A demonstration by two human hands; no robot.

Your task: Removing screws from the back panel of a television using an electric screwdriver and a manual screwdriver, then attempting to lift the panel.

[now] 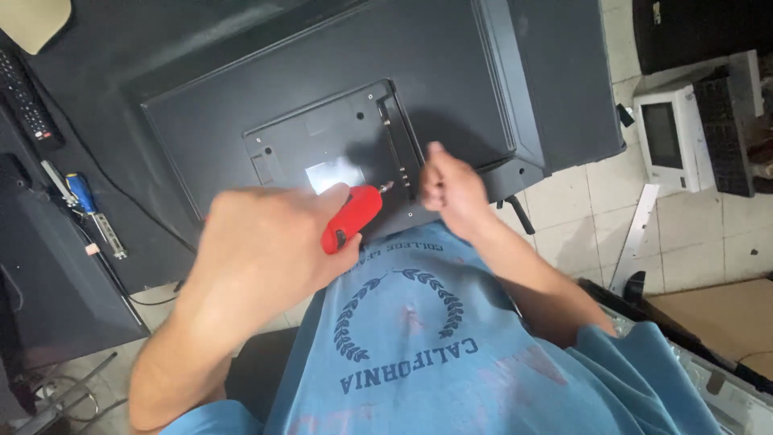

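Note:
A flat television point(322, 89) lies face down on a dark table, its black back cover up. My left hand point(266, 242) grips a red electric screwdriver point(352, 217) whose bit points at the cover's recessed panel point(338, 133) near its lower right corner. My right hand point(447, 189) is closed in a loose fist just right of the bit, at the panel's edge. Whether it pinches a screw is not visible.
A remote control point(24, 101) and a blue-handled screwdriver point(84, 197) lie on the table at left. On the tiled floor at right stand a white microwave point(668, 137), a black keyboard point(725, 133) and a cardboard box point(717, 314).

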